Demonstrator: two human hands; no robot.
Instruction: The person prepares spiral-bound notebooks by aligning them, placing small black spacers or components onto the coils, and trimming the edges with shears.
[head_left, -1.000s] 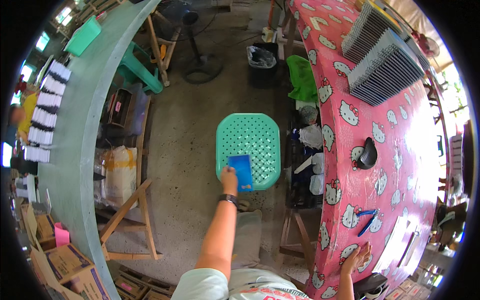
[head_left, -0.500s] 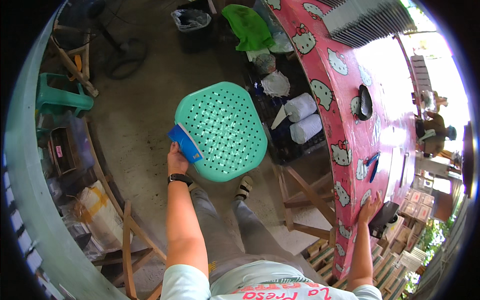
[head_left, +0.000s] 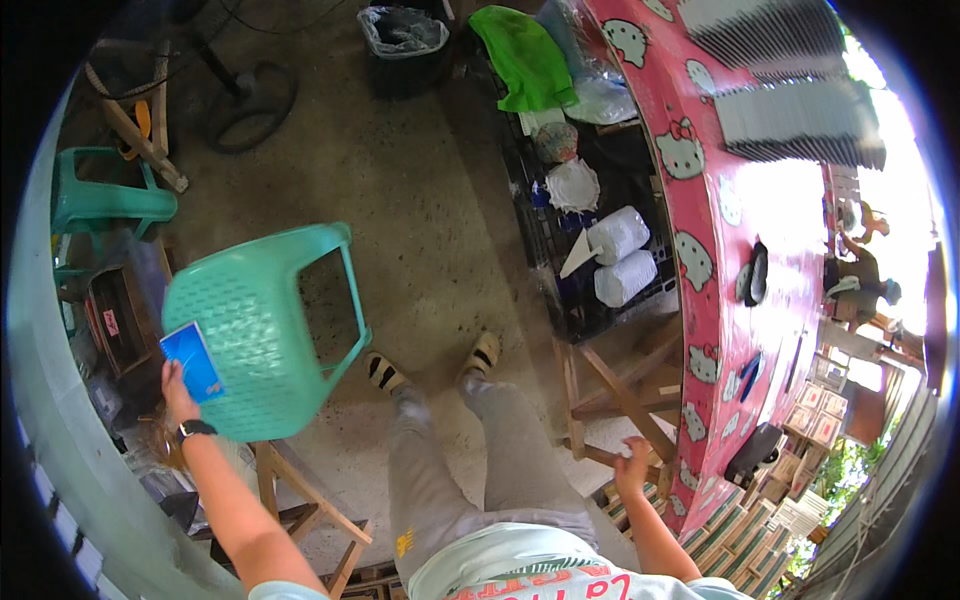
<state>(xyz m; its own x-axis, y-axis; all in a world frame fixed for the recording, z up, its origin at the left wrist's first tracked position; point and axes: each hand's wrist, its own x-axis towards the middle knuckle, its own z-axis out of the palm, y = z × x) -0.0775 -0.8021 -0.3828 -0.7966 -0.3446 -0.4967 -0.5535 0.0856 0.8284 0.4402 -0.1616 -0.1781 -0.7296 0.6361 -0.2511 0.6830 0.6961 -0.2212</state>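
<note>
My left hand is closed on a small blue notebook, which lies against the green plastic stool. The fingers sit at the edge of the stool's seat; whether they also grip the stool is hidden. The stool is tilted on the left, its seat and one pair of legs showing. My right hand hangs beside the near end of the pink-covered table, fingers apart and holding nothing.
Stacks of spiral-bound pads, pliers and a black dish are on the table. White rolls lie on a black pallet beneath. A lined bin, fan base and second green stool stand farther off.
The stool has swung left and tipped, along with my left hand and the blue notebook. My right hand has come off the table edge and moved left.
</note>
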